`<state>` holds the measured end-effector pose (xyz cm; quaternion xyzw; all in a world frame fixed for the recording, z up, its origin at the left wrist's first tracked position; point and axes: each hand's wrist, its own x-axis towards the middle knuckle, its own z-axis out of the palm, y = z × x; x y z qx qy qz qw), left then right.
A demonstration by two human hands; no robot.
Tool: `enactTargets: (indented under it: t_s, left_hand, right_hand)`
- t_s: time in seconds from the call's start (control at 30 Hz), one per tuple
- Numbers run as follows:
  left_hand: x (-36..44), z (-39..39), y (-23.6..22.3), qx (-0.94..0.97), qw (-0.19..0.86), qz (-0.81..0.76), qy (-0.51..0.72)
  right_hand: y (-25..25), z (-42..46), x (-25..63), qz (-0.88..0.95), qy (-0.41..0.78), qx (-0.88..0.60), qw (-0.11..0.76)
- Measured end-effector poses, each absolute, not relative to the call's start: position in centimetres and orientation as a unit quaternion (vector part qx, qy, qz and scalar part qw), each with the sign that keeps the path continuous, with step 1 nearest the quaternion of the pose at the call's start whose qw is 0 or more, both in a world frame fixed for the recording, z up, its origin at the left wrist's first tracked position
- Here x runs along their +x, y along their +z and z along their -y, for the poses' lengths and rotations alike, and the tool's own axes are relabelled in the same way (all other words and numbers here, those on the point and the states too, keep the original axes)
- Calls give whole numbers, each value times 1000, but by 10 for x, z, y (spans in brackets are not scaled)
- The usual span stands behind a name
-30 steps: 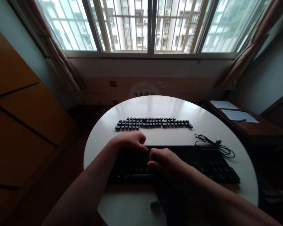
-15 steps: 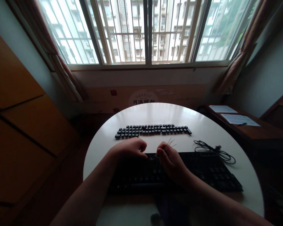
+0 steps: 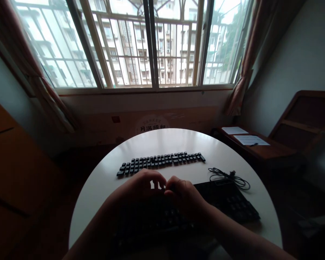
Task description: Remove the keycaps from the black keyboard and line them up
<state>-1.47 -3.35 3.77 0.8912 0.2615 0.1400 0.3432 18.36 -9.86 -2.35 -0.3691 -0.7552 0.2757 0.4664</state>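
Observation:
My right hand (image 3: 182, 193) is closed over the black keyboard (image 3: 234, 204), with thin wires of a keycap puller (image 3: 184, 181) showing at its knuckles. Most of that tool is hidden inside the fist. My left hand (image 3: 148, 180) curls in from the left, its fingertips meeting the fingers of my right hand. Whatever is pinched there is too small and dark to make out. Both hands and forearms cover much of the keyboard's left and middle parts. Beyond them, several loose black keycaps (image 3: 158, 161) are lined up in rows.
A round white table (image 3: 97, 191) bears everything. The coiled black cable (image 3: 230, 177) lies behind the keyboard's right end. Papers (image 3: 250, 140) and a pen rest on a wooden surface at the right. A barred window (image 3: 151, 54) is ahead.
My hands have come together; they were apart before, with the puller's wires sticking up from my right hand. The view has turned right and tilted up, shifting the scene leftward and down.

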Motion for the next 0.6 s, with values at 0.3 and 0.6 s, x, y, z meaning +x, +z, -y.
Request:
enactTargets:
  t_s: [0.3,0.6]
  left_hand:
    - [-17,30,38,895,324,-281,122]
    - [-23,19,26,878,359,-285,139]
  right_hand:
    - [-24,96,185,744,266,-390,473]
    - [-22,97,184,748,235,-423,453]
